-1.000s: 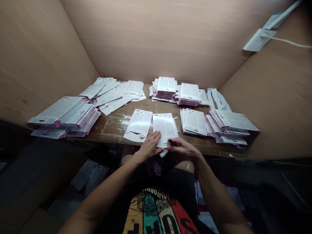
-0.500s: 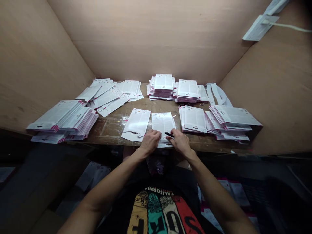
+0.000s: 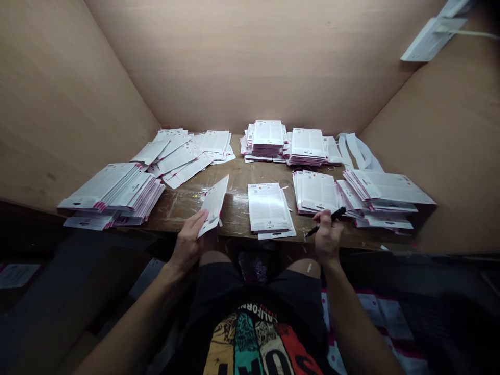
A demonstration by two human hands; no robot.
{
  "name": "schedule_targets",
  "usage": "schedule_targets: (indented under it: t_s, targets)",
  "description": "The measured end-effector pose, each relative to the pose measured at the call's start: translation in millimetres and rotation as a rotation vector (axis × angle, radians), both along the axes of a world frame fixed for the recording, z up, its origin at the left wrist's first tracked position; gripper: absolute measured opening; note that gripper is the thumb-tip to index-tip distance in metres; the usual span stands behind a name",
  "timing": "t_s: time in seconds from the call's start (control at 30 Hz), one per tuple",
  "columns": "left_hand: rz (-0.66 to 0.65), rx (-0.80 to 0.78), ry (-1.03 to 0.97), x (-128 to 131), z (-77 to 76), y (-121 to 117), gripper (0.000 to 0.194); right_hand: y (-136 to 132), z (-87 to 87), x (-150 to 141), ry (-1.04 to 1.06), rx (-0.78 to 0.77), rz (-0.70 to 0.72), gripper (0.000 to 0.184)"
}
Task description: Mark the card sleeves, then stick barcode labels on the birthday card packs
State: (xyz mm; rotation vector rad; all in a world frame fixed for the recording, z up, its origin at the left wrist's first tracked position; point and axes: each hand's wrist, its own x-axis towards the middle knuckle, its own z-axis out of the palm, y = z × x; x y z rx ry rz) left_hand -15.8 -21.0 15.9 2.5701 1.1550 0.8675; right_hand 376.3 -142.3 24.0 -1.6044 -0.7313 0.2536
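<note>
My left hand (image 3: 189,240) is closed on the lower left edge of a white printed envelope (image 3: 213,204), which it holds tilted up off the table near the front edge. In my right hand (image 3: 327,237) is a black pen (image 3: 338,213), gripped in closed fingers with its thin end pointing down and left. Between the hands, a couple of white packets (image 3: 267,207) lie overlapped at the table's front edge, printed side up. Just beyond my right hand is a small stack of packets (image 3: 318,190).
Piled packets (image 3: 117,182) stand at the left, with loose ones (image 3: 175,153) spread behind. Stacks (image 3: 267,133) stand by the back wall, and another pile (image 3: 385,185) is at the right. White strips (image 3: 357,148) lie behind it. A power strip (image 3: 432,39) hangs on the wall.
My left hand has moved left off the middle packet and lifted the envelope that lay flat there. My right hand has drawn back to the right with the pen.
</note>
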Motion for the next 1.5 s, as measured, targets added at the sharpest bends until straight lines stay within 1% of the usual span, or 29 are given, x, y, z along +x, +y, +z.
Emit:
schedule_targets:
  t_s: [0.03,0.07,0.13,0.17,0.23,0.3,0.37,0.43,0.5,0.57,0.7,0.8,0.9,0.97,1.03,1.1,1.17,1.2,1.23,1.3,1.33,1.4,1.43,1.5]
  targets:
    - [0.011,0.030,-0.043,23,4.1,-3,0.058,2,4.7,1,0.121,0.039,0.015,0.056]
    - [-0.009,0.055,-0.043,49,7.4,-6,0.060,5,9.0,1,0.234,0.071,0.061,0.056]
    - [-0.047,0.044,0.050,99,10.2,-11,0.060,11,15.1,0,0.385,0.107,0.219,0.054]
    - [-0.074,0.016,0.120,120,9.1,-13,0.060,14,16.4,-2,0.405,0.113,0.302,0.051]
    - [-0.129,-0.057,0.255,149,2.8,-18,0.061,17,15.1,-6,0.332,0.094,0.407,0.042]
    - [-0.155,-0.103,0.330,159,-6.1,-21,0.073,19,8.7,-9,0.146,0.029,0.434,0.030]
    - [-0.158,-0.103,0.337,158,-14.0,-21,0.079,21,-1.3,-11,-0.053,-0.063,0.472,0.022]
    - [-0.189,-0.079,0.316,154,-18.9,-18,0.075,24,-12.5,-10,-0.191,-0.129,0.548,0.020]
    - [-0.230,-0.067,0.294,151,-21.3,-15,0.071,27,-22.1,-8,-0.272,-0.158,0.602,0.019]
    - [-0.252,-0.073,0.272,150,-22.1,-12,0.069,31,-28.2,-6,-0.339,-0.155,0.629,0.018]
    - [-0.244,-0.101,0.250,152,-22.6,-11,0.068,35,-31.2,-4,-0.425,-0.139,0.693,0.018]
    - [-0.253,-0.118,0.254,152,-22.8,-10,0.069,36,-30.8,-5,-0.416,-0.149,0.731,0.020]
    - [-0.260,-0.130,0.245,152,-22.6,-9,0.070,37,-29.5,-6,-0.363,-0.189,0.741,0.021]
    - [-0.255,-0.134,0.236,153,-21.9,-8,0.069,37,-26.7,-5,-0.283,-0.225,0.762,0.023]
    - [-0.245,-0.136,0.229,153,-21.0,-9,0.069,36,-22.4,-4,-0.150,-0.238,0.790,0.028]
    - [-0.236,-0.141,0.223,153,-20.6,-9,0.069,36,-17.6,-3,-0.029,-0.206,0.750,0.031]
    - [-0.229,-0.146,0.213,153,-21.0,-10,0.070,37,-13.5,-4,-0.017,-0.160,0.652,0.033]
    - [-0.230,-0.149,0.208,153,-21.4,-10,0.071,39,-11.8,-4,-0.067,-0.156,0.625,0.034]
    - [-0.232,-0.151,0.205,152,-21.9,-10,0.072,41,-10.4,-5,-0.149,-0.169,0.631,0.031]
    - [-0.236,-0.157,0.202,151,-22.8,-9,0.072,46,-8.4,-7,-0.374,-0.256,0.717,0.021]
    - [-0.237,-0.163,0.201,151,-23.1,-9,0.073,50,-7.7,-8,-0.499,-0.321,0.772,0.024]
    - [-0.237,-0.178,0.193,150,-23.2,-8,0.073,57,-6.9,-8,-0.715,-0.444,0.848,0.036]
    - [-0.239,-0.185,0.186,150,-23.1,-8,0.073,61,-6.7,-9,-0.794,-0.495,0.869,0.038]
    - [-0.246,-0.191,0.173,149,-22.9,-8,0.073,67,-6.7,-11,-0.905,-0.563,0.903,0.036]
